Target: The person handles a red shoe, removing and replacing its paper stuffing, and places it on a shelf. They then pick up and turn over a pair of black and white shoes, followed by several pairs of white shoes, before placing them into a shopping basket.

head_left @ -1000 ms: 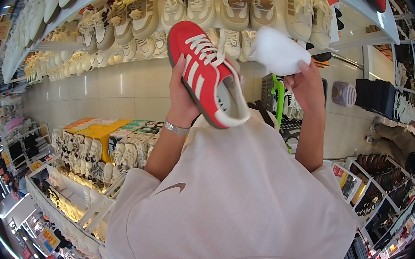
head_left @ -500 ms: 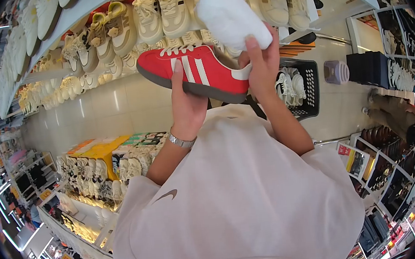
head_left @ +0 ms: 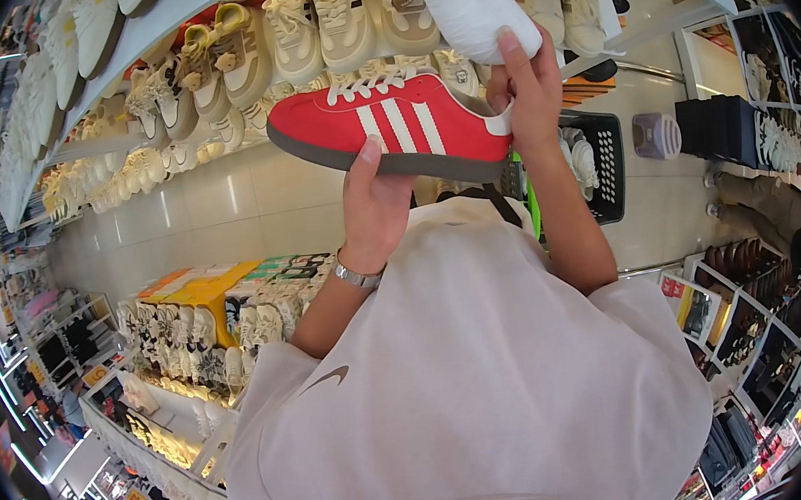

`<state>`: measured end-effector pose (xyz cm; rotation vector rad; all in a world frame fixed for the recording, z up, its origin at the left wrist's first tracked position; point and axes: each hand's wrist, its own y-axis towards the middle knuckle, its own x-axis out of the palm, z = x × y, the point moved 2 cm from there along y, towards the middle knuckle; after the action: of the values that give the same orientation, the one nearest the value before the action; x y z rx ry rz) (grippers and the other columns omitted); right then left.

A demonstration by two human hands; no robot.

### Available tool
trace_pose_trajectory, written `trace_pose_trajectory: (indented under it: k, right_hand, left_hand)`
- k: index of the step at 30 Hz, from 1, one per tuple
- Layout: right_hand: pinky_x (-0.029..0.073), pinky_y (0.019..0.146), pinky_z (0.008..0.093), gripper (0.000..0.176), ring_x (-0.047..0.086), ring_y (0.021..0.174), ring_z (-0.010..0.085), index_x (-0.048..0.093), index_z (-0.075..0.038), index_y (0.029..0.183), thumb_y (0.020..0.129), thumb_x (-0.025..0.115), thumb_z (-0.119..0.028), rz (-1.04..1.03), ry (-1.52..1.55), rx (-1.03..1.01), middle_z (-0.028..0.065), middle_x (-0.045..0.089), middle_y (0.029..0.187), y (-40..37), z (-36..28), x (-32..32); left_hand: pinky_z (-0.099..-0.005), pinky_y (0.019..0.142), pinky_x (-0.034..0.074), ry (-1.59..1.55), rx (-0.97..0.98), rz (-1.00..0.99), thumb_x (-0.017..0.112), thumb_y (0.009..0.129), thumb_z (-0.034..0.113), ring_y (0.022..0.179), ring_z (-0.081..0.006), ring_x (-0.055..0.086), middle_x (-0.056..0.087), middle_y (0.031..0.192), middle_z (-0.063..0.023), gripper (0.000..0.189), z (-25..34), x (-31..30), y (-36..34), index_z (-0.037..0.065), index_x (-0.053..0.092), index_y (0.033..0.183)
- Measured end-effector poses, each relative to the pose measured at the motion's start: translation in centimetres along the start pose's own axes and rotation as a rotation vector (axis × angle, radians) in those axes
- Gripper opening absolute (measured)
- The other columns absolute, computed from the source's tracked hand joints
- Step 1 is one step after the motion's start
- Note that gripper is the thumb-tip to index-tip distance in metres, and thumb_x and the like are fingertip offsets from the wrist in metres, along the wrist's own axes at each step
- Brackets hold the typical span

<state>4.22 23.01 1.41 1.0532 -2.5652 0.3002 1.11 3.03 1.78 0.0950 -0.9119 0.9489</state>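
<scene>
In front of chest, left hand (head_left: 379, 209) grips red shoe (head_left: 335, 121) midfoot, thumb on side, fingers mostly hidden under sole. Right hand (head_left: 532, 93) pinches white wad (head_left: 469, 7) by near end; can't tell if fingers touch heel. Shoe's long axis crosswise: toe left, heel beside right hand, sole toward body. Wad outside shoe, beyond opening. Display shoes (head_left: 345, 24) farther out; black basket (head_left: 617, 166) off right.

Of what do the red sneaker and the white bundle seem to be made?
Red sneaker: matte upper, probably suede or synthetic, given its dull, even surface; smooth dark sole, likely rubber. White bundle: perhaps thin paper or plastic wrapping, matte, faintly wrinkled; its filling is hidden.
</scene>
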Motion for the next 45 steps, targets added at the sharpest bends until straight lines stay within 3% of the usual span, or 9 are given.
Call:
trace_pose_trajectory:
  k: [6, 8, 10, 16, 26, 30, 34, 39, 45]
  right_hand:
    - [0.048, 0.052, 0.0276, 0.047, 0.057, 0.057, 0.013, 0.043, -0.001, 0.122, 0.092, 0.065, -0.029, 0.116, 0.084, 0.043, 0.0085, 0.06, 0.088, 1.5, 1.8, -0.4]
    - [0.052, 0.057, 0.0301, 0.047, 0.061, 0.065, 0.0165, 0.043, -0.002, 0.122, 0.093, 0.064, -0.031, 0.139, 0.122, 0.13, 0.0107, 0.06, 0.094, 1.3, 2.3, -0.2]
    - [0.055, 0.063, 0.0326, 0.047, 0.065, 0.072, 0.0199, 0.043, -0.002, 0.123, 0.093, 0.063, -0.034, 0.168, 0.151, 0.216, 0.0129, 0.06, 0.101, 1.1, 3.0, -0.3]
    - [0.056, 0.073, 0.0362, 0.05, 0.065, 0.083, 0.0278, 0.045, -0.003, 0.125, 0.095, 0.058, -0.04, 0.125, 0.396, 0.457, 0.0144, 0.057, 0.11, 0.4, 4.4, -0.6]
    - [0.052, 0.073, 0.0379, 0.048, 0.063, 0.079, 0.024, 0.045, -0.002, 0.129, 0.098, 0.05, -0.04, -0.061, 0.443, 0.249, 0.01, 0.063, 0.101, 0.4, 0.5, -0.8]
    - [0.052, 0.078, 0.0387, 0.045, 0.064, 0.085, 0.0231, 0.045, -0.001, 0.13, 0.098, 0.052, -0.031, -0.283, 0.32, 0.035, 0.0126, 0.063, 0.107, 1.0, -0.8, -0.8]
    - [0.045, 0.097, 0.0351, 0.049, 0.058, 0.111, 0.0203, 0.042, 0.002, 0.136, 0.096, 0.056, -0.024, -0.29, 0.158, 0.008, 0.0123, 0.06, 0.12, 1.5, -0.7, -0.6]
    - [0.039, 0.104, 0.0323, 0.051, 0.051, 0.121, 0.0192, 0.044, 0.003, 0.136, 0.095, 0.059, -0.025, -0.462, 0.016, 0.165, 0.0113, 0.057, 0.127, 4.2, 1.6, -1.6]
    - [0.057, 0.083, 0.0417, 0.059, 0.067, 0.094, 0.0332, 0.047, 0.006, 0.123, 0.1, 0.038, -0.048, -0.653, 0.243, 0.348, 0.021, 0.063, 0.104, 2.3, 3.0, -0.6]
  left_hand:
    - [-0.0424, 0.106, 0.04, 0.396, 0.226, 0.09, 0.058, 0.091, 0.01, 0.128, -0.0237, 0.047, 0.048, 0.137, -0.011, 0.055, -1.3, -1.5, -0.9, 0.003, 0.035, 0.14]
    - [-0.0343, 0.093, 0.047, 0.389, 0.324, 0.15, 0.074, 0.083, 0.011, 0.108, -0.0198, 0.058, 0.06, 0.121, -0.01, 0.049, -1.4, -1.6, -1.4, -0.001, 0.052, 0.125]
    - [-0.0345, 0.092, 0.048, 0.929, 0.471, 0.052, 0.075, 0.082, 0.011, 0.108, -0.0189, 0.058, 0.06, 0.12, -0.0102, 0.051, -0.9, -1.0, -2.1, -0.002, 0.052, 0.125]
    - [-0.0351, 0.094, 0.046, 0.439, 0.435, 0.15, 0.071, 0.084, 0.011, 0.108, -0.0178, 0.057, 0.06, 0.119, -0.009, 0.047, -0.9, -1.5, -0.7, -0.001, 0.052, 0.126]
    - [-0.0446, 0.108, 0.039, -0.272, -0.107, 0.042, 0.047, 0.09, 0.058, 0.125, -0.0264, 0.051, 0.053, 0.137, -0.0097, 0.068, 1.9, -2.4, 2.1, 0.012, 0.044, 0.14]
    - [-0.0476, 0.096, 0.049, -0.527, -0.362, -0.286, 0.043, 0.088, 0.064, 0.115, -0.034, 0.057, 0.054, 0.133, -0.0158, 0.076, 0.6, -3.0, 2.5, 0.01, 0.042, 0.141]
    - [-0.0534, 0.073, 0.057, -0.477, -0.606, -0.169, 0.053, 0.074, 0.076, 0.094, -0.044, 0.064, 0.055, 0.118, -0.0315, 0.103, -0.8, -3.6, 2.5, -0.002, 0.035, 0.14]
    - [-0.0545, 0.047, 0.055, -0.611, -0.887, -0.082, 0.047, 0.078, 0.076, 0.067, -0.0519, 0.063, 0.049, 0.121, -0.0341, 0.102, -2.2, -2.6, 1.8, -0.002, 0.03, 0.142]
    - [-0.0565, 0.053, 0.056, -0.621, -0.854, -0.319, 0.045, 0.084, 0.073, 0.1, -0.0539, 0.057, 0.045, 0.13, -0.0316, 0.093, -3.5, -2.0, 2.3, 0.004, 0.029, 0.145]
